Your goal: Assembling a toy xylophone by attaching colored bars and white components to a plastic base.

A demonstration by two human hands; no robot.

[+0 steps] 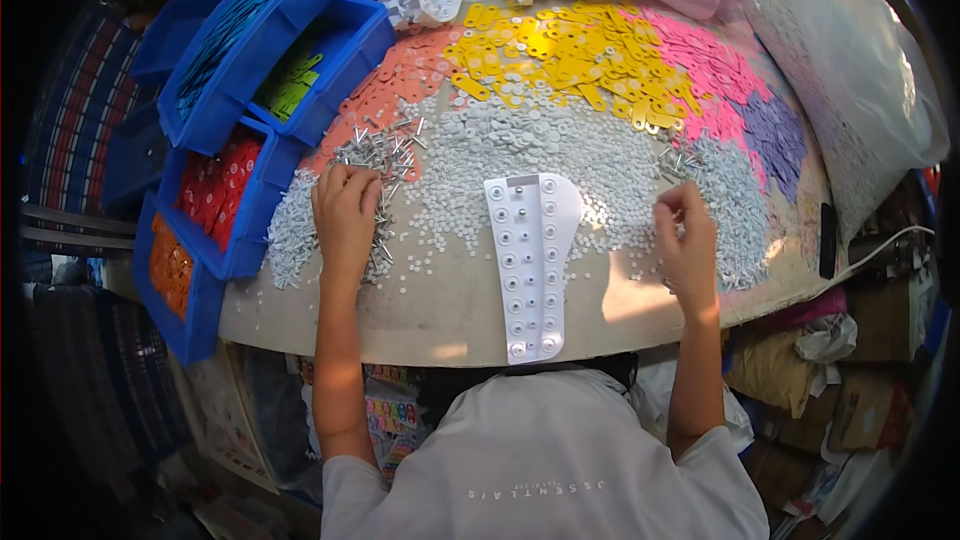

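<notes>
A white plastic tray (527, 270), long and wider on one side, lies on the table between my hands. Round white pieces sit in rows along its two edges, with small metal tips down the middle. My left hand (347, 215) is at the heap of silver metal pins (385, 148), fingers bent down and closed; what they hold is hidden. Over by the right-hand heap of small white stemmed pieces (722, 210), my right hand (686, 245) has its fingers curled to the thumb. Anything in that pinch is too small to make out.
Small white discs (540, 140) spread behind the tray. Farther back lie yellow tabs (570, 45), pink tabs (710, 65), purple tabs (772, 140) and coral tabs (405, 70). Blue bins (255, 230) of coloured pieces stand left. A white sack (835, 60) leans at right.
</notes>
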